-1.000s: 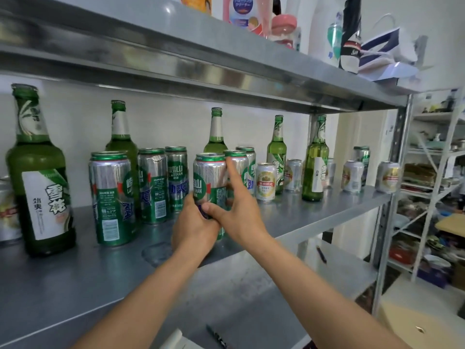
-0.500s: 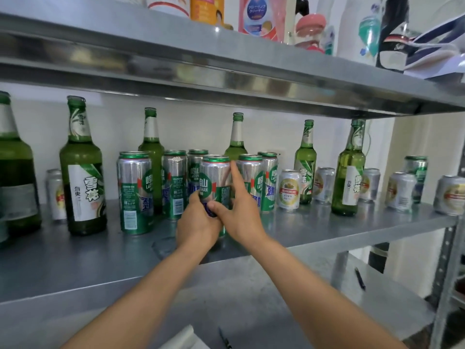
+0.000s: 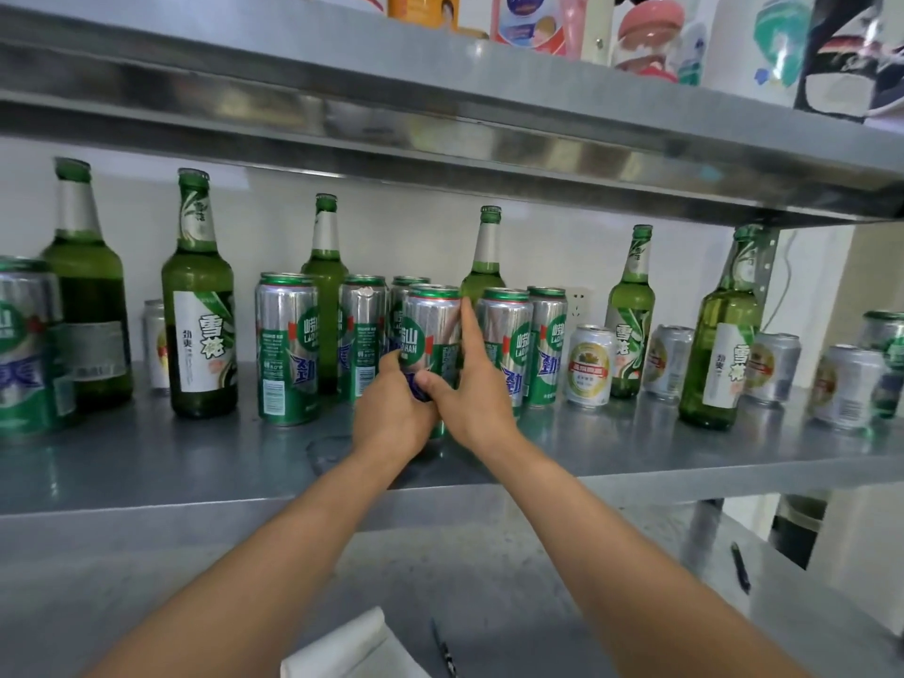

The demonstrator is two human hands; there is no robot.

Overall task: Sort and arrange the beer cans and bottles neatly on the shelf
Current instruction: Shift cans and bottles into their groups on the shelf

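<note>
Beer can [image 3: 433,335]: tall, green and silver, standing up on the shelf [image 3: 636,452], in the middle of the picture, near the front edge.
Left hand [image 3: 391,415]: fingers curled round the low part of the beer can, from 8 o'clock.
Right hand [image 3: 472,396]: thumb laid across the front, first finger [image 3: 467,330] straight up the side at 3 o'clock; the other fingers are hidden behind.
Neighbours: one tall can [image 3: 506,325] just beside at 3 o'clock, more tall cans [image 3: 364,330] close at 9 to 11 o'clock, a green bottle [image 3: 484,266] behind at 1 o'clock.
Step, I think: lining this beer can up with the other tall ones.
How to do it well: slide it, don't lift; go slow so it doesn't bump the tall can at 3 o'clock; turn its name to the front; stop level with the row.
</note>
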